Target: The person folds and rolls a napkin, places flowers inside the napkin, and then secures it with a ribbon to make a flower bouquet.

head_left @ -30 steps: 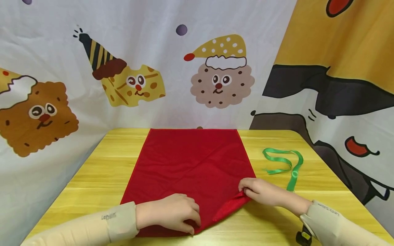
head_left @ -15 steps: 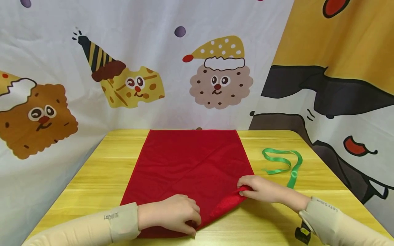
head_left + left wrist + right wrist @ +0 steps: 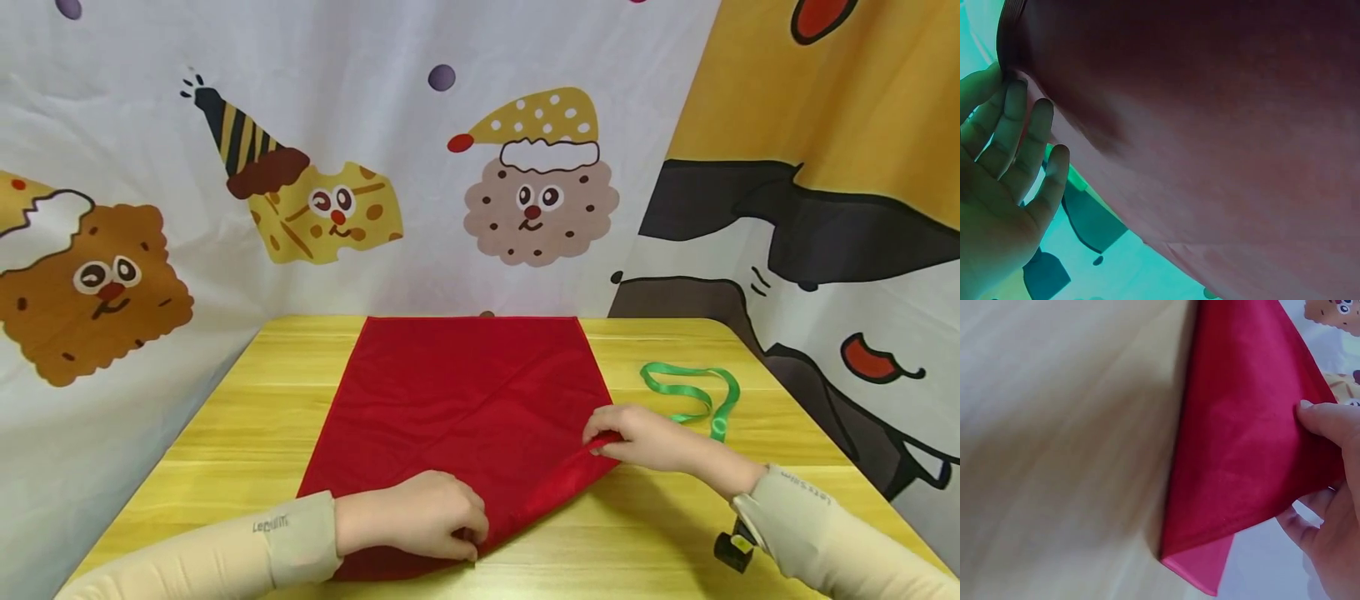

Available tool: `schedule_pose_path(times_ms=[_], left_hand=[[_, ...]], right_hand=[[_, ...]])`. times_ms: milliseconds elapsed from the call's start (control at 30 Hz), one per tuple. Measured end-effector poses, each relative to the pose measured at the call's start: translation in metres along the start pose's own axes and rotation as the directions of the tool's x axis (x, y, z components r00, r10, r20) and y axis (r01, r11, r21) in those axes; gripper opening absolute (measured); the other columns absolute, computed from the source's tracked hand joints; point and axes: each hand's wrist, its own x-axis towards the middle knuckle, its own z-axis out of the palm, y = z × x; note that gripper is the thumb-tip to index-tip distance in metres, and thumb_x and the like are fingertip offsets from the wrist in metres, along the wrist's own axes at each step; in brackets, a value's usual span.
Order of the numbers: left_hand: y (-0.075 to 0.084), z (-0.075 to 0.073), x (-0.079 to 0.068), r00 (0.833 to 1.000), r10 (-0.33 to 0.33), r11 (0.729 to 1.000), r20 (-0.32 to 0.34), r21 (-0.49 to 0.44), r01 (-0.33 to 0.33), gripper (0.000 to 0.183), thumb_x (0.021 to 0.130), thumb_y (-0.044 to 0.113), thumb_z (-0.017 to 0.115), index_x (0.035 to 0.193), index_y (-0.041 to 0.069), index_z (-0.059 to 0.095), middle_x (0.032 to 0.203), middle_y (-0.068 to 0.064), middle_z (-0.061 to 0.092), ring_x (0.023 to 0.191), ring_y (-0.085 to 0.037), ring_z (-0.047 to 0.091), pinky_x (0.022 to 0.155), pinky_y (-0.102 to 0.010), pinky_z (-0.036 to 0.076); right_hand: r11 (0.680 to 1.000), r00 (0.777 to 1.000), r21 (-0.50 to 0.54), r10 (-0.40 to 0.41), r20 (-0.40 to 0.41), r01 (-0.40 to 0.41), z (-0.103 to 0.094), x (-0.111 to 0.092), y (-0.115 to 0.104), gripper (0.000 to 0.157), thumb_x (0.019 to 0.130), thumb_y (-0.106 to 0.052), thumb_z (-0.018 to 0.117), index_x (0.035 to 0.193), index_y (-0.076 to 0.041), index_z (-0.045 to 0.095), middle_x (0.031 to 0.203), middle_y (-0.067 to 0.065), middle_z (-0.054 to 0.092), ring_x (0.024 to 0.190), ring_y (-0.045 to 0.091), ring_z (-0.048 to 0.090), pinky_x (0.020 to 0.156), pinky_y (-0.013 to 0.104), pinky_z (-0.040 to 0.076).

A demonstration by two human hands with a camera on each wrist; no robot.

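Note:
A red cloth (image 3: 472,392) lies spread on the wooden table, its near right part lifted and folded over. My left hand (image 3: 420,515) pinches the cloth's near edge. In the left wrist view, the thumb and index finger of my left hand (image 3: 1004,181) meet on the edge of the cloth (image 3: 1210,156), with the other fingers fairly straight. My right hand (image 3: 637,435) grips the lifted part at the right side. Seen in the right wrist view, the thumb of my right hand (image 3: 1344,537) presses the cloth (image 3: 1235,437) from one face, fingers behind it.
A loose green ribbon (image 3: 720,425) lies curled on the wooden table (image 3: 675,517), right of the cloth and just beyond my right forearm. A printed curtain (image 3: 427,275) with cartoon figures hangs at the table's back and sides. A small black device (image 3: 735,548) sits under my right wrist.
My right hand has moved away from me, carrying the held cloth edge up along the right side; the folded-over part is longer. My left hand stays on the near edge.

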Motion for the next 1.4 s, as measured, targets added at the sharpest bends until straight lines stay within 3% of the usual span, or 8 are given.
schedule_pose_path(times_ms=[500,700,1000,1167,1400], left_hand=[[-0.004,-0.008,-0.006,0.997,-0.079,0.99,0.019,-0.113,0.08,0.016,0.083,0.032,0.075,0.074,0.03,0.062,0.071,0.023,0.047,0.062,0.012,0.038,0.057,-0.009,0.032],[-0.007,-0.013,-0.01,0.994,-0.109,0.985,0.014,-0.133,0.11,0.012,0.084,0.031,0.074,0.077,0.031,0.064,0.071,0.023,0.047,0.063,0.01,0.039,0.057,-0.01,0.032],[-0.012,-0.02,-0.013,0.988,-0.152,0.975,0.013,-0.159,0.152,0.011,0.085,0.028,0.073,0.078,0.031,0.065,0.071,0.024,0.046,0.063,0.01,0.041,0.057,-0.01,0.033],[-0.013,-0.021,-0.016,0.986,-0.166,0.973,0.012,-0.158,0.166,0.012,0.085,0.027,0.072,0.077,0.031,0.064,0.071,0.025,0.046,0.063,0.01,0.041,0.057,-0.01,0.033],[-0.02,-0.03,-0.018,0.979,-0.202,0.971,0.008,-0.126,0.201,0.016,0.085,0.027,0.072,0.074,0.03,0.061,0.067,0.022,0.042,0.059,0.006,0.038,0.055,-0.013,0.032]], right_hand=[[0.998,0.998,-0.002,0.064,-0.004,-0.064,-0.032,0.02,0.002,0.008,0.089,-0.016,0.071,0.097,-0.019,0.069,0.091,-0.008,0.066,0.072,0.003,0.054,0.061,0.024,0.048],[0.992,0.992,0.018,0.126,-0.016,-0.125,-0.042,0.028,0.002,0.008,0.089,-0.016,0.071,0.097,-0.019,0.069,0.091,-0.009,0.065,0.076,0.007,0.056,0.066,0.027,0.05],[0.986,0.985,0.073,0.156,-0.073,-0.151,-0.047,0.041,0.007,0.005,0.09,-0.018,0.07,0.095,-0.019,0.069,0.086,-0.013,0.064,0.076,0.009,0.058,0.068,0.028,0.05],[0.991,0.988,0.039,0.13,-0.08,-0.127,-0.046,0.054,0.011,0.007,0.088,-0.019,0.072,0.094,-0.021,0.069,0.085,-0.013,0.063,0.071,0.01,0.055,0.063,0.027,0.049],[0.995,0.994,0.037,0.094,-0.058,-0.092,-0.054,0.067,0.014,0.008,0.087,-0.013,0.072,0.095,-0.014,0.07,0.085,-0.009,0.063,0.072,0.01,0.054,0.063,0.027,0.048]])
